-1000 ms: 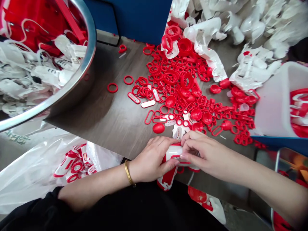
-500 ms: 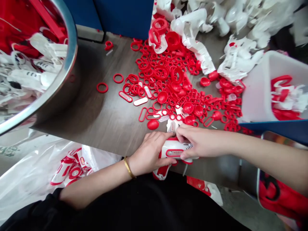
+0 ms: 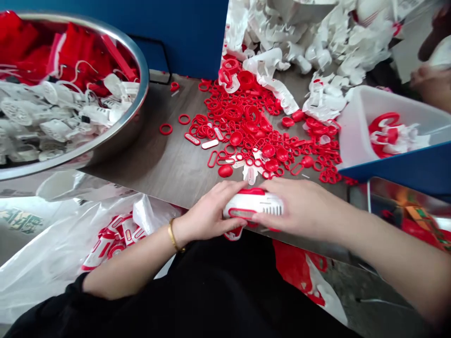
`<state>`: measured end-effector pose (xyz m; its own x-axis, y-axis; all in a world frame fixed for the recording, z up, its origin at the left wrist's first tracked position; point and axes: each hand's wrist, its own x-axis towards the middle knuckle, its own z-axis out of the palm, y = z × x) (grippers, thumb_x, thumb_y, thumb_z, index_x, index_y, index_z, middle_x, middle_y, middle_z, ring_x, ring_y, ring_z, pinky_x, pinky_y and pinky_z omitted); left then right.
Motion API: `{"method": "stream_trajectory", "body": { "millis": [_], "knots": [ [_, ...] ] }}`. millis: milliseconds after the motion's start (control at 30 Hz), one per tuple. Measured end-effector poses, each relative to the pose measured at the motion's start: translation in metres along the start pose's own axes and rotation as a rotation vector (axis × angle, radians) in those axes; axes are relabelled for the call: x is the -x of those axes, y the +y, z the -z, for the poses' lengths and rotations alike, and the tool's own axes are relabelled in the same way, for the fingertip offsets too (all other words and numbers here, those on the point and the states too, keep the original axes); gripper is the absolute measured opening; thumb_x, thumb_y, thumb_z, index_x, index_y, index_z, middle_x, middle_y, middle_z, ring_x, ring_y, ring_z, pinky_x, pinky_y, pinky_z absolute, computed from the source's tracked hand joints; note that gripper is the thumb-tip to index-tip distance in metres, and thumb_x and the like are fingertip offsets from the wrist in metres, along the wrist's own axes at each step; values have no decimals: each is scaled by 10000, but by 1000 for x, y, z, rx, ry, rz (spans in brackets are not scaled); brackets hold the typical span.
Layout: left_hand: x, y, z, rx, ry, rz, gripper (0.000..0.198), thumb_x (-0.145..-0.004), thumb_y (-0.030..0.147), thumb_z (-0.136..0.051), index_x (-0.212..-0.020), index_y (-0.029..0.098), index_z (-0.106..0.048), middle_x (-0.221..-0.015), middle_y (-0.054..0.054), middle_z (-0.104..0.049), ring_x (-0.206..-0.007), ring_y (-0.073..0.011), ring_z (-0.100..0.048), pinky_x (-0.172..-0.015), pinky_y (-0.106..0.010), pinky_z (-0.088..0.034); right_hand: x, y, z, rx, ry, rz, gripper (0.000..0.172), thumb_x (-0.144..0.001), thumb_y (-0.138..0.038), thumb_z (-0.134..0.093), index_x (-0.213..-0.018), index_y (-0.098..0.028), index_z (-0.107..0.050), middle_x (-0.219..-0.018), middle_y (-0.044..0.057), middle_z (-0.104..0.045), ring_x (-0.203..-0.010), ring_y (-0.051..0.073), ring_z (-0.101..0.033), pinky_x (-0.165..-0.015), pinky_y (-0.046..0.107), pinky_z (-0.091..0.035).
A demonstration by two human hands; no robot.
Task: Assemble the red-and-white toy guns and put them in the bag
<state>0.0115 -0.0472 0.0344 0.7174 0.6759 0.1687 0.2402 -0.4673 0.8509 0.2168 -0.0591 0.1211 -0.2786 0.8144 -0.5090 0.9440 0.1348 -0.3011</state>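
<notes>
White-and-red moulded plastic piece (image 3: 252,203) sat lower middle of frame, gripped between left hand (image 3: 207,211) and right hand (image 3: 299,209), fingers curled closed around it. Seemed light, stiff; best held by its edges.

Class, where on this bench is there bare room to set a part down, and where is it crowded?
Bare brown tabletop lies between the steel bowl and the red plastic parts, down to the left hand. Crowded: those parts and the white plastic scraps behind them.
</notes>
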Motion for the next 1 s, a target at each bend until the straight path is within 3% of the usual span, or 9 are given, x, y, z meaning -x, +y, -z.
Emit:
{"method": "stream_trajectory", "body": {
  "millis": [67, 133, 233, 333, 433, 633, 767, 900, 1000],
  "knots": [
    [-2, 14, 16, -14, -183, 78, 720, -673, 545, -761, -1257, 192, -531, -1083, -94, -624, -994, -265, -605, -882, -398, -492, 19, -12, 1, -8, 94, 98, 467, -723, -569, -633, -1014, -204, -645, -965, 107, -671, -890, 318, -635, -811, 458, -479],
    [-2, 19, 28, 46, -272, 122, 668, -621, 530, -801, -1159, 189, -600, -997, -62, -641, -906, -240, -626, -836, -373, -504, 29, -10, -1, -294, 100, 213, 467, -794, -556, -568, -1134, -240, -616, -1078, 88, -664, -983, 302, -632, -852, 429, -490],
    [10, 13, 34, 353, -176, 159, 697, -652, 518, -785, -1225, 190, -562, -1121, -84, -634, -1019, -260, -623, -897, -381, -496, 19, 16, -20, -764, 152, 194, 450, -908, -551, -382, -1198, -260, -566, -1166, 59, -655, -1049, 254, -630, -846, 371, -517],
    [33, 4, 33, 632, -62, 218, 831, -624, 629, -754, -1292, 197, -509, -1184, -114, -629, -1109, -311, -604, -929, -434, -501, -16, 46, -54, -713, 119, -72, 360, -858, -540, -482, -930, -213, -613, -836, 41, -696, -750, 210, -677, -676, 330, -538],
    [56, 5, 33, 638, 27, 306, 898, -553, 713, -741, -1267, 208, -535, -1206, -134, -621, -1140, -350, -583, -930, -482, -507, -48, 55, -75, -693, 124, -251, 328, -854, -522, -495, -870, -204, -575, -730, 21, -651, -552, 150, -633, -497, 260, -481],
    [94, 14, 45, 416, 223, 276, 746, -639, 520, -786, -1254, 232, -478, -1313, -138, -548, -1197, -338, -548, -976, -505, -489, -34, 33, -68, -626, 398, 77, 306, -893, -485, -490, -962, -219, -625, -888, 46, -672, -783, 182, -640, -728, 334, -522],
    [115, 21, 56, 122, 251, 181, 655, -698, 373, -769, -1244, 213, -445, -1288, -144, -549, -1244, -316, -511, -1035, -475, -446, -16, 34, -86, -377, 523, 249, 192, -909, -383, -496, -995, -257, -612, -1037, 65, -644, -979, 250, -615, -895, 431, -484],
    [146, 32, 66, -360, 289, 270, 580, -764, 245, -697, -1273, 212, -422, -1249, -124, -561, -1231, -274, -498, -1043, -452, -420, -26, 57, -114, 49, 648, 146, 290, -885, -417, -495, -1114, -255, -570, -1232, 165, -547, -1137, 434, -505, -881, 606, -426],
    [180, 35, 75, -525, 285, 433, 560, -773, 231, -660, -1282, 206, -429, -1243, -114, -565, -1219, -271, -487, -1046, -458, -400, -39, 73, -126, 131, 610, 102, 400, -883, -424, -481, -1229, -228, -521, -1315, 224, -480, -1192, 498, -431, -848, 633, -406]
  ]
}}
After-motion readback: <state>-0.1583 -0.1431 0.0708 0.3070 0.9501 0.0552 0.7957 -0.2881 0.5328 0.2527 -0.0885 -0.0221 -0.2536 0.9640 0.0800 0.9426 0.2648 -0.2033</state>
